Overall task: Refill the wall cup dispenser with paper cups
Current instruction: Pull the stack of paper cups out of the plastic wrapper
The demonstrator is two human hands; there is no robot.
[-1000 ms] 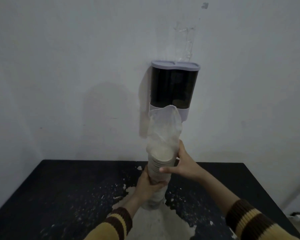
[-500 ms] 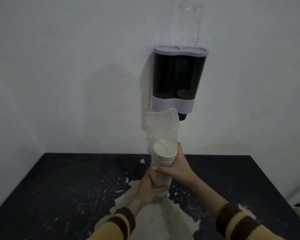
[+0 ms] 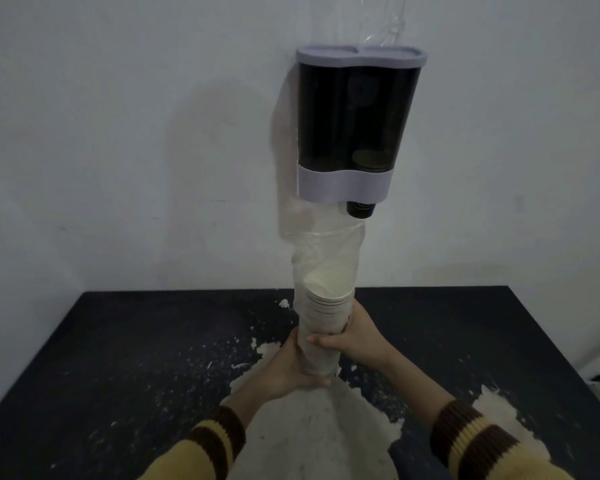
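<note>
A stack of white paper cups (image 3: 328,306) stands upright inside a clear plastic sleeve (image 3: 323,247) whose loose top reaches just below the dispenser. My left hand (image 3: 284,370) grips the sleeve's lower end. Higher up, my right hand (image 3: 352,336) wraps round the stack from the right. The wall cup dispenser (image 3: 355,123) hangs on the white wall above, dark and see-through with a pale lilac lid (image 3: 361,56) and a lilac band at the bottom. Its lid is on. One cup bottom shows low in its right tube.
A black table (image 3: 118,358) with worn, peeled pale patches runs up to the white wall. A small black knob (image 3: 360,209) sticks out under the dispenser. Strips of clear tape (image 3: 392,22) cling to the wall above the lid.
The view has drawn closer and tilted up, so the dispenser looks larger. My hands hold the sleeved stack as before, with the right hand a little lower on it.
</note>
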